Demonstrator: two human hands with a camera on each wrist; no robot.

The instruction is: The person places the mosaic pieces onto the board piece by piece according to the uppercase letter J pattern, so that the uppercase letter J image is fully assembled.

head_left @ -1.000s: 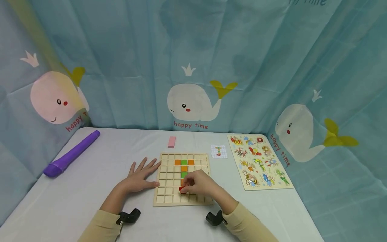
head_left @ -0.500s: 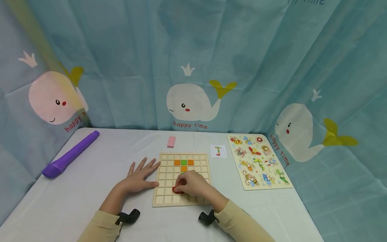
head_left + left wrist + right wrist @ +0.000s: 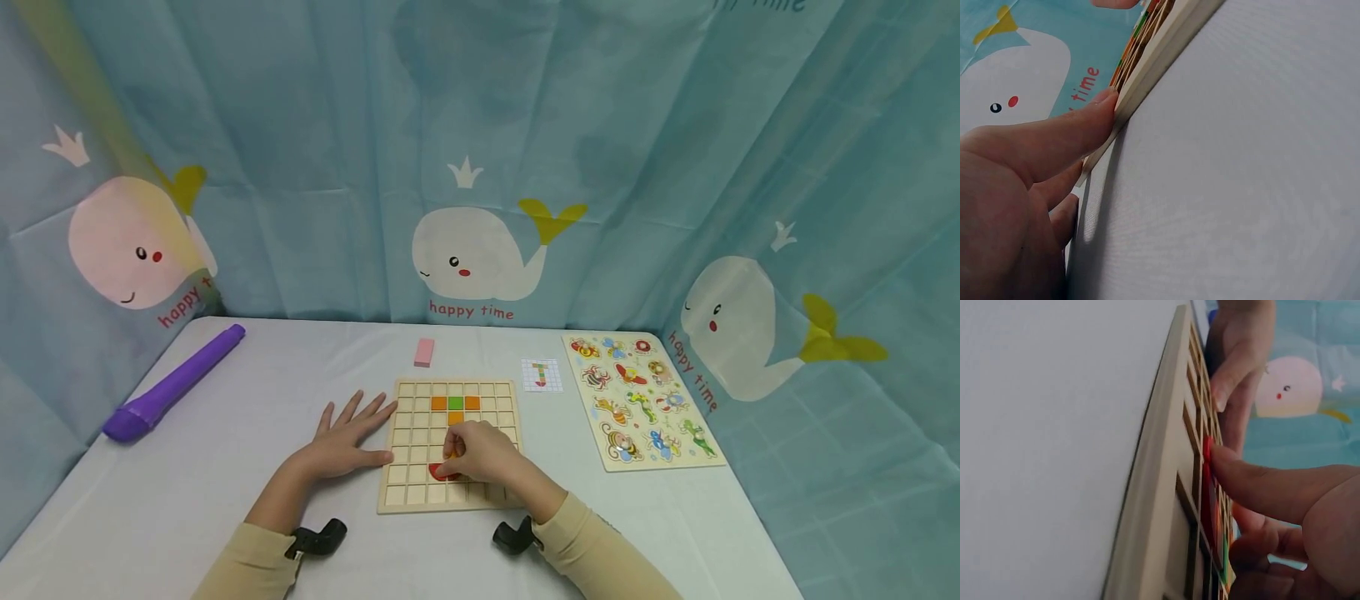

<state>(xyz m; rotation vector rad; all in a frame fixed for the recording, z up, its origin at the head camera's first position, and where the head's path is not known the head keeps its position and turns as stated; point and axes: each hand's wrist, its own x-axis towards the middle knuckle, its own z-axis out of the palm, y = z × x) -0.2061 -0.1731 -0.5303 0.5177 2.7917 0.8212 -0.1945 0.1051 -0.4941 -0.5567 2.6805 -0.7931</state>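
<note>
In the head view my left hand lies with fingers spread at the left edge of a wooden grid board. Its thumb touches the board's side, as the left wrist view also shows. Over the lower middle of the board, my right hand has its thumb tip on a small red tile with a rounded edge. The right wrist view shows the index finger bent and apart from that tile, with a second red piece beside it in the grid. Orange tiles and a green tile form a row above; my right hand hides some cells.
A pink block lies behind the board, and a small card with a coloured pattern to its right. An insect picture puzzle occupies the right side. A purple marker-like tube lies far left. A whale-print curtain hangs behind the table.
My right hand moved a little left with the red tile, then its fingers lifted back slightly, leaving the thumb on it. The left hand stayed in place.
</note>
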